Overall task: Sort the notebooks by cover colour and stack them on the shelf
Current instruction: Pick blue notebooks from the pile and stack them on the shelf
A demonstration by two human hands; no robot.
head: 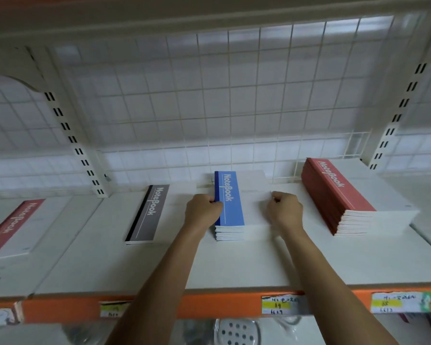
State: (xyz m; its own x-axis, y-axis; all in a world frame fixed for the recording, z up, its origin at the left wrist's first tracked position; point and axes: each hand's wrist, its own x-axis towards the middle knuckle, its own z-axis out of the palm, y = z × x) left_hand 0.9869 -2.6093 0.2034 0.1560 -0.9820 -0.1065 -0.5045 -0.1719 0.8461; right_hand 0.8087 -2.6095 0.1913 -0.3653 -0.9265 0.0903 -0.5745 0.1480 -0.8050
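Two forearms reach up from bottom of frame. Left hand (203, 210): grip clamped on spine edge of blue notebook stack (230, 202), centre of shelf (234, 265). Right hand (284, 210): grip clamped on stack's opposite edge. Grey notebook (148, 215) left of centre. Red notebook stack (339, 192) at right. Red notebook (13, 225) at far left.

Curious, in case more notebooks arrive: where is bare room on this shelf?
The front strip between the stacks and the orange shelf edge is bare. Crowded: left hand and right hand fill the gaps beside the blue notebook stack, toward the grey notebook and red notebook stack.
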